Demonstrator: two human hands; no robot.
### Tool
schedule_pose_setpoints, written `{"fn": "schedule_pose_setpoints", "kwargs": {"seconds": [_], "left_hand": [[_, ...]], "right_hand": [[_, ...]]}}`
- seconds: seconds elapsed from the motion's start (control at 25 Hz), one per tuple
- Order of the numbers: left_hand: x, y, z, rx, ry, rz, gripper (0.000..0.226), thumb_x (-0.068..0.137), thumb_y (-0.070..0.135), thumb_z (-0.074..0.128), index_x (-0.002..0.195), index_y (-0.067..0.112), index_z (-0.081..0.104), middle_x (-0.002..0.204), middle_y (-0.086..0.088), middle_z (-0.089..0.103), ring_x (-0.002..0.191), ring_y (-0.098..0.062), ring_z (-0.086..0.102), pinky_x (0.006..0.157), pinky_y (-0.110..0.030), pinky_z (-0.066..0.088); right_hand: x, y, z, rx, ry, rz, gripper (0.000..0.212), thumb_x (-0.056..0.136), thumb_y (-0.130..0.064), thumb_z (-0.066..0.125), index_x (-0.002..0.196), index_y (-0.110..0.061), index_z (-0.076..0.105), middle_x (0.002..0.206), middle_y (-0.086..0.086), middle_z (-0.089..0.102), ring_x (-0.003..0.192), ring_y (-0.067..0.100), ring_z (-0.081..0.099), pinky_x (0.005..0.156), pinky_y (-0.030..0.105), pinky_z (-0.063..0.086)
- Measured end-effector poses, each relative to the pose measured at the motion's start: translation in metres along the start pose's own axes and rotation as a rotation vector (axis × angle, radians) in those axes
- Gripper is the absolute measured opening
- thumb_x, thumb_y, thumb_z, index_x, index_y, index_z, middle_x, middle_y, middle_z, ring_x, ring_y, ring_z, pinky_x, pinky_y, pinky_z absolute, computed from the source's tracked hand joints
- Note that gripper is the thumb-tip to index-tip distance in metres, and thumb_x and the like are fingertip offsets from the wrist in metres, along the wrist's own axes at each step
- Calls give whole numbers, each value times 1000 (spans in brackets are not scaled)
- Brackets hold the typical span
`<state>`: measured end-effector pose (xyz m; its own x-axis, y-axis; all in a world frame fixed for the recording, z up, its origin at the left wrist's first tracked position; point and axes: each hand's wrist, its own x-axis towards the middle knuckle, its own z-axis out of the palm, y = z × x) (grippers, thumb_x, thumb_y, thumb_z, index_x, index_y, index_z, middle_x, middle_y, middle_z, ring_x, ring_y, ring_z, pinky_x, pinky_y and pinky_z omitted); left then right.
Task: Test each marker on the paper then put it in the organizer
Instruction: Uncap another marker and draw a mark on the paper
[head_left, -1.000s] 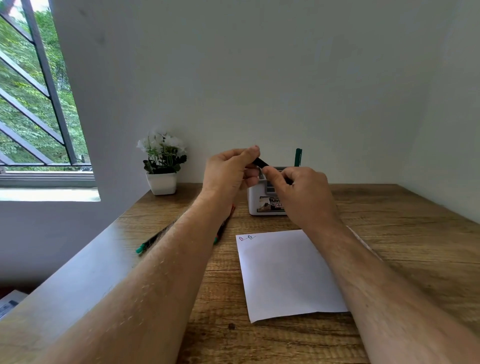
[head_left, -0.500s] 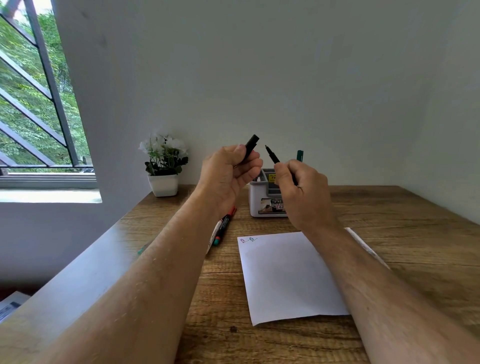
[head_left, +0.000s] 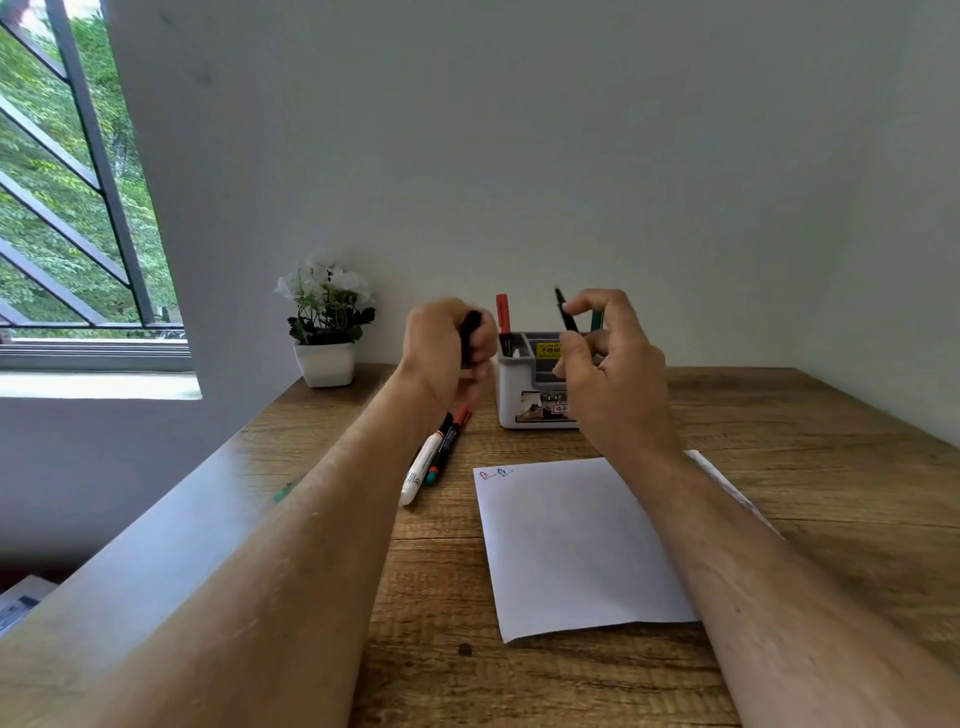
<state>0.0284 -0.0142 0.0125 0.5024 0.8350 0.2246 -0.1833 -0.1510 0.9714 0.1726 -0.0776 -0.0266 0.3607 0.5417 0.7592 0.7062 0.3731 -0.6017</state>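
A wooden bench (head_left: 779, 415) is set against a white wall (head_left: 519, 156), with a window (head_left: 62, 208) at upper left. A black marker (head_left: 566, 314) is pinched in the right grip (head_left: 608, 374), its cap (head_left: 470, 332) enclosed in the left grip (head_left: 441, 348), before the organizer (head_left: 524, 384). Paper (head_left: 576, 545) lies at lower centre.

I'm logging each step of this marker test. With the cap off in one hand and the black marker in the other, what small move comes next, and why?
Probably lower the right hand so the uncapped black marker reaches the paper beside the two scribbles; the left hand holds its cap, and no black mark shows.
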Motion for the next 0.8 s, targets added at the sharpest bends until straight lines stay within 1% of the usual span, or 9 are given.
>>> {"fn": "schedule_pose_setpoints", "kwargs": {"seconds": [0.04,0.12,0.2,0.32,0.4,0.48,0.52,0.64,0.8], "left_hand": [[1,0,-2,148,-6,27,47,99,22,30,52,16,37,51,1,32,47,-15,27,43,-20,26],[0,1,-5,551,-2,35,50,100,28,41,50,22,41,51,3,36,47,-14,29,51,-26,28],[-1,1,-3,830,-55,-65,35,98,28,50,64,18,53,61,1,45,53,-13,37,55,-29,31],[-7,3,6,1022,-276,-179,17,98,22,50,103,14,64,75,2,49,62,-10,43,57,-27,35],[-9,1,10,1112,-395,-179,16,94,24,61,109,22,62,89,8,54,84,-10,52,68,-25,38],[-8,-2,7,1113,-470,-234,28,84,28,75,108,26,61,98,12,55,103,-13,54,81,-28,39],[-6,-4,5,1114,-496,-268,35,79,30,80,109,27,62,100,14,56,104,-12,54,84,-29,40],[-2,-10,1,1152,-524,-348,41,74,31,85,108,29,64,99,14,56,96,-10,53,82,-32,44],[4,-19,-4,1222,-485,-388,42,71,35,86,105,29,63,101,7,62,97,-16,58,88,-36,50]], "right_hand": [[-1,0,-1,10,10,-5,17,100,-16,51,112,-27,55,77,-3,68,54,8,64,46,18,52],[-2,2,-1,86,19,33,17,101,-15,48,103,-26,60,84,-1,69,48,9,63,40,19,48],[-4,3,-1,163,9,88,27,100,-9,43,98,-23,65,88,1,70,46,11,63,40,19,45],[-6,5,-2,164,-3,107,35,90,3,44,94,-25,64,88,-2,73,53,15,69,41,21,48],[-8,7,-2,116,-21,94,29,87,3,53,94,-25,60,84,-6,74,64,11,72,45,23,53],[-8,11,0,73,-33,69,16,87,-6,63,89,-22,60,79,-7,72,70,9,72,51,27,57],[-8,11,0,64,-45,57,9,88,-12,65,84,-19,62,73,-7,69,66,10,70,52,27,56],[-10,8,1,117,-95,151,38,97,-28,58,67,-6,64,49,-2,55,43,10,52,45,20,41],[-15,6,0,283,-354,437,30,97,-23,52,84,-3,70,58,14,59,38,14,48,38,20,35]]}}
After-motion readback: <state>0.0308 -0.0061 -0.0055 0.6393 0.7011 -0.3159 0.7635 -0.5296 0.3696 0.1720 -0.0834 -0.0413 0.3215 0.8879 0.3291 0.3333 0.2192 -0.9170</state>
